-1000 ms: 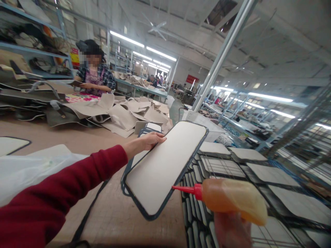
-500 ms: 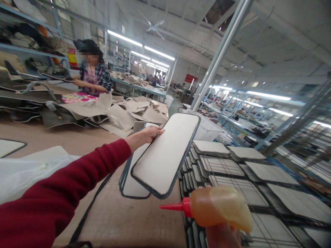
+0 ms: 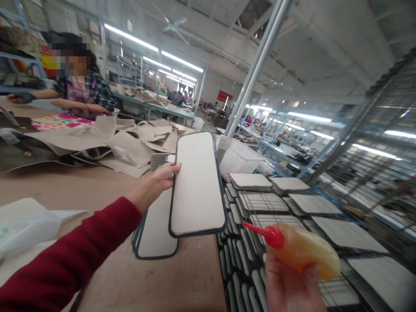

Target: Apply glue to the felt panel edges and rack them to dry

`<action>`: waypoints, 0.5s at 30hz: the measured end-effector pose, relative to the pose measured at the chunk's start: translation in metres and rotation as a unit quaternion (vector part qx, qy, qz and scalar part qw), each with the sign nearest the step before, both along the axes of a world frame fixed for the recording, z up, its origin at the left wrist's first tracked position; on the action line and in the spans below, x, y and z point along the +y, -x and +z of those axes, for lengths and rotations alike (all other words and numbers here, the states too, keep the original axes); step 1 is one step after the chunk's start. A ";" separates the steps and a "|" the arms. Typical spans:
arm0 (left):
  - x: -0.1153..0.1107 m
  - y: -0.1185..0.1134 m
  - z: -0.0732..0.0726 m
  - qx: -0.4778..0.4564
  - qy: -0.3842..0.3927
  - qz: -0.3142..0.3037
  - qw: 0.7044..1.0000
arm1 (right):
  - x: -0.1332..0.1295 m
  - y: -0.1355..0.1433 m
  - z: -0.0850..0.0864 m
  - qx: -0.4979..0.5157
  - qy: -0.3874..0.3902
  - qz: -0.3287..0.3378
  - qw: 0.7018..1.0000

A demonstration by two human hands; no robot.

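Observation:
My left hand [image 3: 165, 175], in a red sleeve, pinches the left edge of a cream panel [image 3: 197, 186] with rounded corners and a dark rim. The panel is held up and nearly upright. Behind and below it, similar dark-edged panels [image 3: 157, 232] lie stacked on the brown table. At the lower right, my right hand [image 3: 290, 277] is wrapped round a glue bottle [image 3: 307, 249] of amber liquid. Its red nozzle points up and left, apart from the panel. The palm side of the right hand is partly cut off by the frame's bottom.
Right of the table [image 3: 182, 281], more cream panels [image 3: 349, 232] lie on wire racks, beside rows of small dark-edged pieces [image 3: 238, 255]. A white bin [image 3: 238, 158] stands behind. Beige cut pieces [image 3: 130, 141] are heaped at the left, near a co-worker [image 3: 81, 93]. A plastic sheet [image 3: 29, 221] lies nearer.
My left hand has turned the panel from a slant to nearly upright. The glue bottle has risen and moved right, its nozzle now tilting upward. The camera view has swung right.

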State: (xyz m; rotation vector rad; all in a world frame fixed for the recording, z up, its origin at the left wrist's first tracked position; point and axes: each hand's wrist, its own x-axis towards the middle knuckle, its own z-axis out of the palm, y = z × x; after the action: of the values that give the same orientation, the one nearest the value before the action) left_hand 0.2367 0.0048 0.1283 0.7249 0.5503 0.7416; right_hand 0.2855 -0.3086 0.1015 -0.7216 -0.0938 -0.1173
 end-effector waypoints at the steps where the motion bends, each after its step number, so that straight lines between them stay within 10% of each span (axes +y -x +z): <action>1: -0.002 0.001 -0.002 0.006 0.007 0.005 1.000 | -0.001 -0.001 -0.002 0.004 0.002 -0.011 1.000; 15: -0.019 0.004 -0.008 0.044 0.037 0.020 0.998 | -0.004 -0.016 -0.026 -0.106 0.044 -0.109 0.987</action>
State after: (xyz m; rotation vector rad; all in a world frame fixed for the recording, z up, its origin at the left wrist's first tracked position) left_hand 0.2331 -0.0141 0.1199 0.6811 0.6713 0.7258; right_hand 0.3011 -0.3126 0.0758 -0.8055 -0.2240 -0.4023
